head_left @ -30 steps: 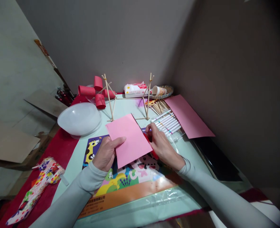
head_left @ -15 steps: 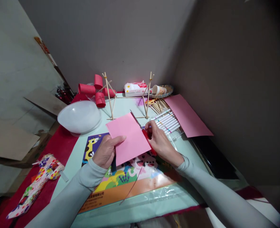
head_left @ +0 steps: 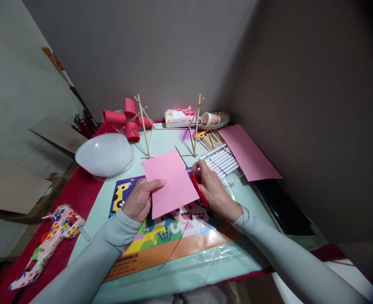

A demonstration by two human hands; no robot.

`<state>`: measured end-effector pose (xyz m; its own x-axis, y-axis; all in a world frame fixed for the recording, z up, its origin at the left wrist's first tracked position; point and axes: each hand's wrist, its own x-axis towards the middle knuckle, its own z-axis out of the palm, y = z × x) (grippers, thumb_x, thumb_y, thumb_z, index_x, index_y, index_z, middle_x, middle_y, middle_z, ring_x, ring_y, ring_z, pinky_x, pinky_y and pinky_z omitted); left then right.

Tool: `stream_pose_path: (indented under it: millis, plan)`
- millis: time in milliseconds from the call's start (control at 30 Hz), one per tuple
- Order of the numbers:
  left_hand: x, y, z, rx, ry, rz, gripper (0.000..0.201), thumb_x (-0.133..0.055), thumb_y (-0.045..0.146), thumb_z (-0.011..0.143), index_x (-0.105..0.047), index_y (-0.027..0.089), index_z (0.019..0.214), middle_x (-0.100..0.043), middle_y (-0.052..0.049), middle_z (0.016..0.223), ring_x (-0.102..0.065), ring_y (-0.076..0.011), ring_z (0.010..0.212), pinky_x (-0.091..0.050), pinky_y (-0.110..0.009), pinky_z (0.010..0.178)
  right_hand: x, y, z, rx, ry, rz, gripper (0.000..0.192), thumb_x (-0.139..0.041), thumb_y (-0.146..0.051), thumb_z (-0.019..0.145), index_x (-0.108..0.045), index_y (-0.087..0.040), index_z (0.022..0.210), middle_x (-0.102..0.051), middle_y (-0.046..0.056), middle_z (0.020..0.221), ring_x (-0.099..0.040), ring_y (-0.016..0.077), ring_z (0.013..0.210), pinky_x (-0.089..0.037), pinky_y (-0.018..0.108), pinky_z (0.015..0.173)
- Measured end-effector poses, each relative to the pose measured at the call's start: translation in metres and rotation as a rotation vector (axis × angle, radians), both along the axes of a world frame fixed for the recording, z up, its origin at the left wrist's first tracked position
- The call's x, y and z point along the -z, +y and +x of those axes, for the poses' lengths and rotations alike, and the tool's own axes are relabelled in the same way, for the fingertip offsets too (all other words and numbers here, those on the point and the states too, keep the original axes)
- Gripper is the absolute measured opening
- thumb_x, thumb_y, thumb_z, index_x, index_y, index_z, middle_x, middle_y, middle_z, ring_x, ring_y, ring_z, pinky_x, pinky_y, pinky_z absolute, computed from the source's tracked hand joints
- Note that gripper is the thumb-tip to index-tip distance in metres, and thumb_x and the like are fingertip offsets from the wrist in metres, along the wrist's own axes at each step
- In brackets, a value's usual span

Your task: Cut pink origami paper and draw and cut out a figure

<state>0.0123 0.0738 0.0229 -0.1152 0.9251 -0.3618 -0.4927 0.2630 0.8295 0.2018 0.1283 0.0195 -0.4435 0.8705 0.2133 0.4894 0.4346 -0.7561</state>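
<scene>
A sheet of pink paper (head_left: 173,185) is gripped at its left edge by my left hand (head_left: 139,197), thumb on top and fingers beneath. My right hand (head_left: 210,185) is closed round the red handles of a pair of scissors (head_left: 199,190). Their blades point up and away along the paper's right edge; I cannot tell whether they touch it. Under both hands lies a printed cartoon mat (head_left: 161,242). Behind the paper stands a frame of wooden sticks (head_left: 146,137) tied at the tops.
To the right are white markers (head_left: 222,162), wooden sticks (head_left: 212,140) and another pink sheet (head_left: 248,152). Pale bowls (head_left: 104,156) and red paper rolls (head_left: 132,131) sit at the left. Farther back are a tissue pack (head_left: 179,118) and a paper cup (head_left: 209,119) on a woven tray.
The scissors have shifted slightly right, away from the paper's edge, and their red handles show more fully. The left hand keeps its hold on the pink paper.
</scene>
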Motion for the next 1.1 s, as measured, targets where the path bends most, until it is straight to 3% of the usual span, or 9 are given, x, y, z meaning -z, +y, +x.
stream_pose_path:
  millis: [100, 200, 333, 433, 567, 733, 933, 1100]
  plan:
    - [-0.005, 0.001, -0.007, 0.031, -0.034, -0.033, 0.02, -0.079, 0.013, 0.058, -0.071, 0.009, 0.076, -0.074, -0.007, 0.068, -0.068, -0.0178, 0.057, -0.058, -0.026, 0.057, 0.002, 0.002, 0.001, 0.024, 0.065, -0.055, 0.018, -0.054, -0.033, 0.093, -0.038, -0.025, 0.095, -0.051, -0.007, 0.061, -0.045, 0.0146, 0.054, -0.029, 0.027, 0.056]
    - [-0.012, 0.002, -0.014, 0.071, -0.072, -0.054, 0.016, -0.078, 0.011, 0.057, -0.071, 0.011, 0.072, -0.073, -0.006, 0.066, -0.068, -0.0181, 0.057, -0.06, -0.028, 0.059, 0.004, 0.003, 0.002, 0.019, 0.236, -0.206, 0.028, -0.062, -0.042, 0.091, -0.04, -0.026, 0.097, -0.05, -0.009, 0.062, -0.044, 0.0109, 0.047, -0.029, 0.023, 0.048]
    - [-0.016, 0.0, -0.017, 0.139, -0.111, -0.057, 0.024, -0.081, 0.011, 0.054, -0.072, 0.012, 0.077, -0.073, -0.005, 0.068, -0.067, -0.0178, 0.058, -0.059, -0.028, 0.058, 0.0, 0.002, 0.001, -0.058, 0.56, -0.485, 0.034, -0.067, -0.049, 0.088, -0.044, -0.027, 0.098, -0.048, -0.01, 0.06, -0.041, 0.0084, 0.042, -0.029, 0.02, 0.04]
    - [-0.013, -0.001, -0.018, 0.229, -0.096, -0.036, 0.035, -0.085, 0.014, 0.054, -0.073, 0.012, 0.087, -0.075, -0.007, 0.075, -0.069, -0.0197, 0.063, -0.06, -0.03, 0.062, -0.007, 0.002, 0.003, -0.136, 0.698, -0.587, 0.03, -0.069, -0.046, 0.088, -0.05, -0.023, 0.09, -0.053, -0.006, 0.067, -0.044, 0.0068, 0.048, -0.032, 0.019, 0.042]
    - [-0.008, -0.002, -0.024, 0.343, 0.012, 0.014, 0.051, -0.088, 0.024, 0.059, -0.072, 0.013, 0.106, -0.076, -0.009, 0.088, -0.071, -0.0219, 0.07, -0.06, -0.032, 0.062, -0.012, 0.005, 0.006, -0.191, 0.719, -0.607, 0.032, -0.066, -0.047, 0.091, -0.054, -0.018, 0.082, -0.058, -0.002, 0.073, -0.044, 0.0055, 0.05, -0.032, 0.019, 0.044]
    - [-0.006, -0.002, -0.032, 0.448, 0.104, 0.021, 0.046, -0.088, 0.03, 0.063, -0.072, 0.011, 0.102, -0.074, -0.009, 0.082, -0.068, -0.0185, 0.064, -0.056, -0.025, 0.057, -0.013, 0.009, 0.011, -0.189, 0.726, -0.68, 0.033, -0.066, -0.05, 0.09, -0.06, -0.018, 0.091, -0.059, 0.0, 0.077, -0.046, 0.0066, 0.052, -0.031, 0.02, 0.045]
    - [-0.004, 0.001, -0.038, 0.567, 0.22, -0.008, 0.046, -0.088, 0.036, 0.063, -0.071, 0.01, 0.097, -0.075, -0.011, 0.084, -0.069, -0.0206, 0.066, -0.055, -0.026, 0.058, -0.023, 0.0, 0.014, -0.215, 0.641, -0.55, 0.029, -0.069, -0.046, 0.088, -0.059, -0.023, 0.102, -0.05, -0.007, 0.061, -0.047, 0.0094, 0.047, -0.035, 0.022, 0.044]
    - [-0.004, 0.002, -0.043, 0.6, 0.257, 0.008, 0.043, -0.084, 0.037, 0.066, -0.073, 0.012, 0.099, -0.076, -0.015, 0.087, -0.07, -0.0231, 0.065, -0.054, -0.028, 0.056, -0.024, -0.001, 0.013, -0.186, 0.476, -0.502, 0.036, -0.08, -0.039, 0.077, -0.058, -0.021, 0.099, -0.057, -0.003, 0.078, -0.051, 0.0088, 0.056, -0.042, 0.022, 0.048]
